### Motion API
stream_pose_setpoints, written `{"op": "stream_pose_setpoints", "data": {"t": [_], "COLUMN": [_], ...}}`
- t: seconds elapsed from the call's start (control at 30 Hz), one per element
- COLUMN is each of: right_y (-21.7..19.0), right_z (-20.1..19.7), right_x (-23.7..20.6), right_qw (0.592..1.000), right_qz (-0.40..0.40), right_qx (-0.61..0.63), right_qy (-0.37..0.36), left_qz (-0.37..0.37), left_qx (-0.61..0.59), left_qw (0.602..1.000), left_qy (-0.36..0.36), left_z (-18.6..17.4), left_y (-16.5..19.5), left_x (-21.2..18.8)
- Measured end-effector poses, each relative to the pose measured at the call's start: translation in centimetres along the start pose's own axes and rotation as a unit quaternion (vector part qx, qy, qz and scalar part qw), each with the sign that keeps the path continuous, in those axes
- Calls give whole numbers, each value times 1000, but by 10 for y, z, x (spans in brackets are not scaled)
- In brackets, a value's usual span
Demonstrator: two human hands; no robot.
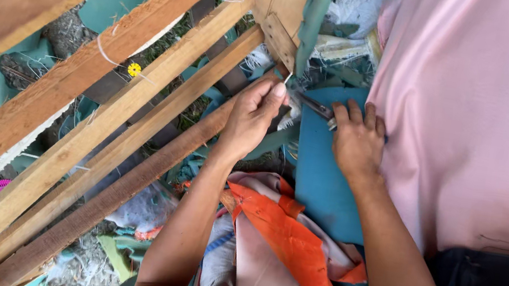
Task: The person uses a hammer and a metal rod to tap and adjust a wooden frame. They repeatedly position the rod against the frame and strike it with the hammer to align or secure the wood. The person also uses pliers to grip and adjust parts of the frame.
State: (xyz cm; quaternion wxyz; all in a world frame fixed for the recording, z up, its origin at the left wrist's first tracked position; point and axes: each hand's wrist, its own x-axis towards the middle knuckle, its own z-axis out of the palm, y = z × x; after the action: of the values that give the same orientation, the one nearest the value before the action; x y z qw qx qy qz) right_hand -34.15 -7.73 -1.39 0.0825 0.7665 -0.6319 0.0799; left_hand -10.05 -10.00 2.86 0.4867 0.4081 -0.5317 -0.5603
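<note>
Item 1, left hand [251, 117]: I am pinching a thin pale thread [288, 78] between thumb and forefinger, closed on it, wrist bent toward the wooden frame [138, 112].

Item 2, right hand [357, 141]: I am resting it palm down on the blue sheet [320, 173], fingers curled over the handle of a dark metal tool [315, 106] and gripping it; only the tip is showing, pointing toward the thread by the frame's corner.

Item 3, handling: I am judging that the thread is best kept taut and the tool tip low, close to the wood.

Item 4, surroundings: orange cloth [293, 243] is lying between my 2 forearms; pink fabric [475, 109] is filling the right side.
</note>
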Motion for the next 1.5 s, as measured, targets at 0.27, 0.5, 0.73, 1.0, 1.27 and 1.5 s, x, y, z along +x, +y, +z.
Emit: {"op": "stream_pose_setpoints", "data": {"t": [0.27,0.5,0.73,1.0,1.27,1.5], "right_y": [2,-67,-111,-125,-120,-79], "right_z": [-115,-283,-455,-613,-594,-434], "right_x": [-22,-75,-66,-3,73,189], "right_qw": [930,735,813,827,749,648], "right_qz": [170,333,128,32,101,275], "right_qx": [317,572,557,530,642,703], "right_qy": [-81,-147,-112,-185,-132,-99], "left_qz": [-15,-44,-123,-72,-81,64], "left_qx": [141,99,8,-23,-206,-26], "left_qw": [990,994,992,992,961,974], "left_qy": [-22,22,18,99,162,214], "left_z": [68,85,105,79,-32,-157], "left_y": [77,213,371,517,634,712], "left_x": [-45,-116,-143,-125,-58,19]}}
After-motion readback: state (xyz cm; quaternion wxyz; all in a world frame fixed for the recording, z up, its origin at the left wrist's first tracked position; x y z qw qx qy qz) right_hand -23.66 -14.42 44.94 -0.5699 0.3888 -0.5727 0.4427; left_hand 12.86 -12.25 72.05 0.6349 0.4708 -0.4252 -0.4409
